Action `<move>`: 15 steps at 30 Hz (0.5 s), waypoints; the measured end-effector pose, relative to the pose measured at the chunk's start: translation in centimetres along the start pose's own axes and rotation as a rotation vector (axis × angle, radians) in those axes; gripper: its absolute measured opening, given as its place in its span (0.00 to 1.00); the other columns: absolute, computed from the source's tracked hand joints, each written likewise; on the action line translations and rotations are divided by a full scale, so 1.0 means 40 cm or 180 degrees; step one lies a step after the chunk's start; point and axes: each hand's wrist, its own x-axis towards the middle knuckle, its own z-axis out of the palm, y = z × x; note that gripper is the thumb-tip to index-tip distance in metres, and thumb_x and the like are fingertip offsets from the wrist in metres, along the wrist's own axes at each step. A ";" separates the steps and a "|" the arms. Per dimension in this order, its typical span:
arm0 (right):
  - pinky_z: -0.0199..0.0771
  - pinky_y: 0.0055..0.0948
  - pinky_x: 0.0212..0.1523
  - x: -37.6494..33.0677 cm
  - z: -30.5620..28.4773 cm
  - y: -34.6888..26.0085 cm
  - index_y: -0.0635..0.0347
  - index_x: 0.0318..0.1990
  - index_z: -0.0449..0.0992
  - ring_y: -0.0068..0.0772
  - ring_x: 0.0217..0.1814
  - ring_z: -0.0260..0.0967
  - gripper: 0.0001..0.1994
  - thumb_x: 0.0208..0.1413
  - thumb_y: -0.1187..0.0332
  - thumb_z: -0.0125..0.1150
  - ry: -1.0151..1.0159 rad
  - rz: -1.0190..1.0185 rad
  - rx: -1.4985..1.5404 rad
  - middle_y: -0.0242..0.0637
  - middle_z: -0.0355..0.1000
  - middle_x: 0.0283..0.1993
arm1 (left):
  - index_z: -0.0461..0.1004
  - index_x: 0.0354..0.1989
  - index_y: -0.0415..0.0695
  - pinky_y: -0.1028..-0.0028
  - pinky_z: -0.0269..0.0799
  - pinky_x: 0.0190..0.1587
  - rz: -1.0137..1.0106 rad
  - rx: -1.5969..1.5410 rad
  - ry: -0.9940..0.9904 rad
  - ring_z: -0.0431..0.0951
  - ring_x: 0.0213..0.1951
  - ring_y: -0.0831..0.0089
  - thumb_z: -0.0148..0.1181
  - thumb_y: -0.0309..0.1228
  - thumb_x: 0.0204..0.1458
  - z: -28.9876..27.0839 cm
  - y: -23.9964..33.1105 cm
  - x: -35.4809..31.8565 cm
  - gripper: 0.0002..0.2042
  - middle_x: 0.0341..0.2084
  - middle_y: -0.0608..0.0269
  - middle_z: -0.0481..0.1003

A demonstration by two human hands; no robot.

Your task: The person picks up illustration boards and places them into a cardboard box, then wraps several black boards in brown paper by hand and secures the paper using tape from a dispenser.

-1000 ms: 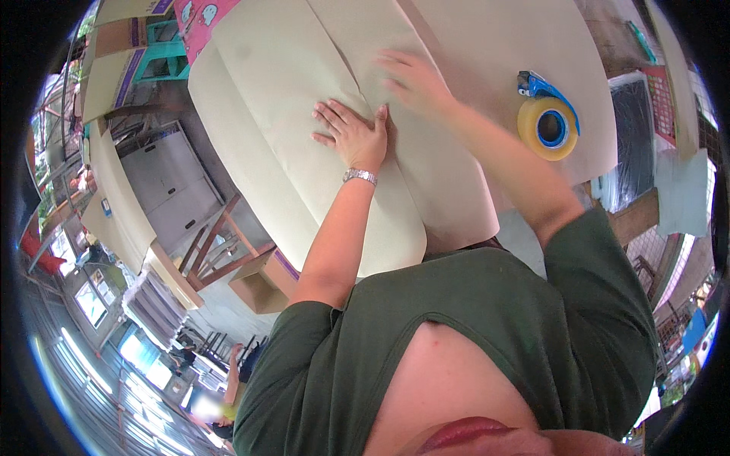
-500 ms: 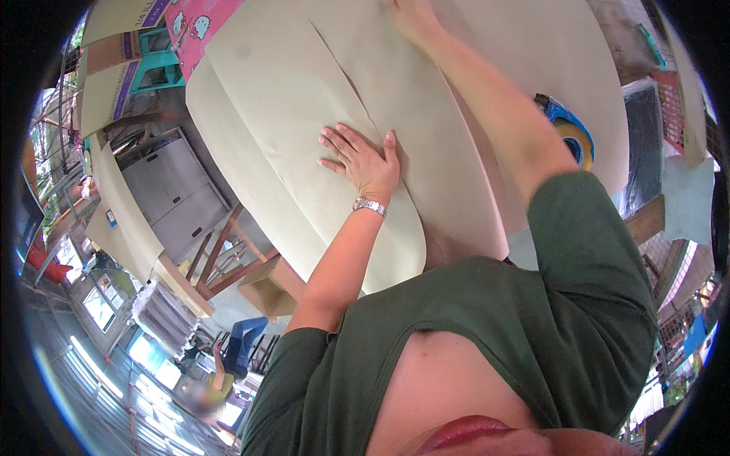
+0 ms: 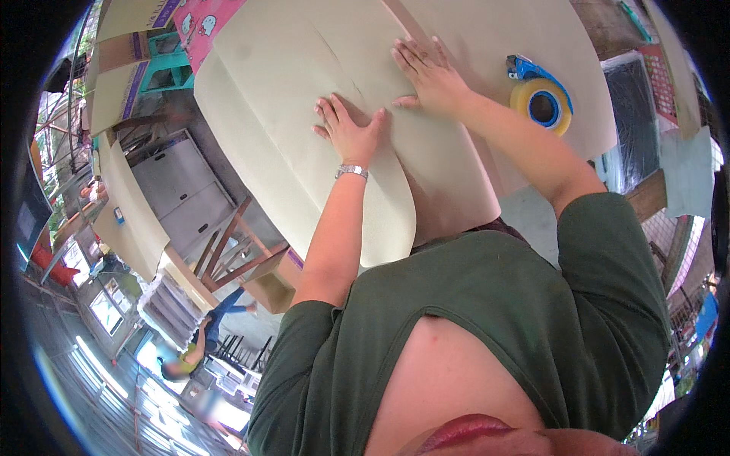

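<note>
Hands, left hand [image 3: 351, 131] and right hand [image 3: 428, 74], lie open and flat at frame centre, gripping nothing, apparently pressing the beige cardboard sheet [image 3: 289, 137] flat, with a tape dispenser [image 3: 541, 100] nearby at upper right.

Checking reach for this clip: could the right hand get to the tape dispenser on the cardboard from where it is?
Probably yes. The right hand lies flat on the cardboard, and the tape dispenser sits just to its right on the same sheet with nothing between them.

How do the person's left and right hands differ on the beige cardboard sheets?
The left hand wears a silver wristwatch; the right hand has a bare wrist. The right hand lies farther up the beige cardboard sheets, nearer the yellow tape dispenser. Both press flat, palms down, fingers spread.
</note>
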 end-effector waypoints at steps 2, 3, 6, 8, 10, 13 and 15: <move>0.18 0.51 0.70 -0.001 -0.011 0.002 0.58 0.69 0.37 0.34 0.75 0.23 0.48 0.50 0.32 0.40 -0.0077 -0.0074 -0.0152 0.36 0.33 0.73 | 0.49 0.64 0.38 0.48 0.31 0.65 -0.0013 -0.0227 -0.0072 0.39 0.68 0.53 0.63 0.54 0.39 -0.010 -0.019 0.016 0.48 0.66 0.44 0.45; 0.18 0.51 0.70 0.003 -0.011 0.005 0.58 0.69 0.36 0.34 0.75 0.23 0.48 0.50 0.32 0.40 -0.0097 -0.0120 -0.0214 0.36 0.33 0.73 | 0.51 0.63 0.37 0.47 0.33 0.65 -0.0023 -0.0339 -0.0104 0.41 0.68 0.52 0.65 0.53 0.38 -0.012 -0.025 0.022 0.47 0.65 0.43 0.47; 0.18 0.51 0.70 0.007 -0.021 -0.002 0.58 0.69 0.36 0.33 0.75 0.22 0.50 0.48 0.31 0.40 -0.0244 -0.0149 -0.0344 0.36 0.33 0.73 | 0.56 0.58 0.36 0.52 0.45 0.64 -0.0105 -0.0120 0.0010 0.49 0.65 0.49 0.67 0.45 0.36 -0.024 -0.011 0.027 0.42 0.62 0.43 0.54; 0.18 0.50 0.70 0.005 -0.024 -0.006 0.58 0.69 0.36 0.33 0.75 0.22 0.50 0.48 0.30 0.40 -0.0337 -0.0091 -0.0354 0.37 0.33 0.73 | 0.56 0.58 0.37 0.53 0.46 0.64 -0.0147 -0.0277 -0.0222 0.48 0.65 0.48 0.65 0.39 0.38 -0.050 0.027 0.041 0.37 0.60 0.38 0.53; 0.17 0.49 0.71 0.003 -0.029 -0.012 0.58 0.69 0.36 0.34 0.75 0.22 0.51 0.47 0.29 0.40 -0.0372 -0.0037 -0.0313 0.37 0.32 0.73 | 0.55 0.57 0.37 0.55 0.50 0.63 -0.0263 -0.0182 -0.0331 0.51 0.64 0.46 0.63 0.34 0.40 -0.055 0.043 0.059 0.34 0.58 0.33 0.54; 0.16 0.48 0.71 0.003 -0.034 -0.015 0.58 0.68 0.36 0.34 0.75 0.22 0.51 0.47 0.30 0.40 -0.0342 -0.0132 -0.0245 0.37 0.32 0.73 | 0.54 0.57 0.36 0.57 0.61 0.58 -0.0490 0.0310 -0.0347 0.60 0.58 0.44 0.58 0.28 0.42 -0.044 0.051 0.095 0.31 0.53 0.29 0.58; 0.16 0.47 0.71 0.007 -0.024 -0.004 0.59 0.68 0.36 0.35 0.75 0.22 0.50 0.48 0.30 0.40 -0.0349 -0.0118 -0.0303 0.37 0.31 0.73 | 0.52 0.57 0.35 0.58 0.67 0.53 -0.0507 0.0618 -0.0453 0.67 0.53 0.44 0.54 0.24 0.44 -0.049 0.082 0.111 0.30 0.49 0.28 0.62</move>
